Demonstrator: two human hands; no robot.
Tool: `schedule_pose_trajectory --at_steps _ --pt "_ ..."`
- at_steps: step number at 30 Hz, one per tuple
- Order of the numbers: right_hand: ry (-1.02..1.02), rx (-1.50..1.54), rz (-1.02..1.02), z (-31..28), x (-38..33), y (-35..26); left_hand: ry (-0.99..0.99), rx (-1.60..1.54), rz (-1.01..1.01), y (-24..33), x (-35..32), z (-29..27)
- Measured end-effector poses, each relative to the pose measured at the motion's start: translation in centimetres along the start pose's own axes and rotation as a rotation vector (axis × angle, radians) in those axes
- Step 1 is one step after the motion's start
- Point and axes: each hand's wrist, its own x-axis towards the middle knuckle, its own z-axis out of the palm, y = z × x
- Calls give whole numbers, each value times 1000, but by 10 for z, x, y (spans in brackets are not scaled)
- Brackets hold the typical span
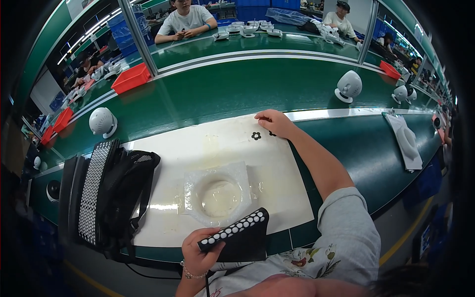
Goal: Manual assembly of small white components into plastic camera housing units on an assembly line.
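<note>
My left hand (197,253) is closed around the end of a black sheet (242,243). Along the sheet's upper edge runs a strip of round white pads (239,227). At the far edge of the white board (284,185), my right hand (275,123) rests with loosely bent fingers and nothing visible in them. Beside it lies a black flower-shaped piece (256,135), and a second dark piece is partly covered by this hand. Between my hands, a white foam block (241,177) with a round hollow is taped to the board.
On the left stands a stack of black sheets with white dots (93,193), next to a black mesh bag (133,175). White rounded devices (103,122) stand along the green bench (237,81). A clipboard (403,141) lies right. Red bins (131,78) and other people are beyond.
</note>
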Motion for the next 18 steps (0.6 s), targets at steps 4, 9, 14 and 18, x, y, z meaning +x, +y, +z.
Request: schedule_pose_trajectory --at_steps 4,9,14,18 --pt "-14 24 16 -2 -1 -2 -4 3 25 1 0 1" --pt "-2 15 -9 -1 0 1 9 -9 23 -3 -2 2" --pt "-5 -1 -26 1 4 -1 36 -63 1 -2 -2 -1" --pt "37 -24 -59 -1 -1 7 -37 -25 -31 7 6 -2"
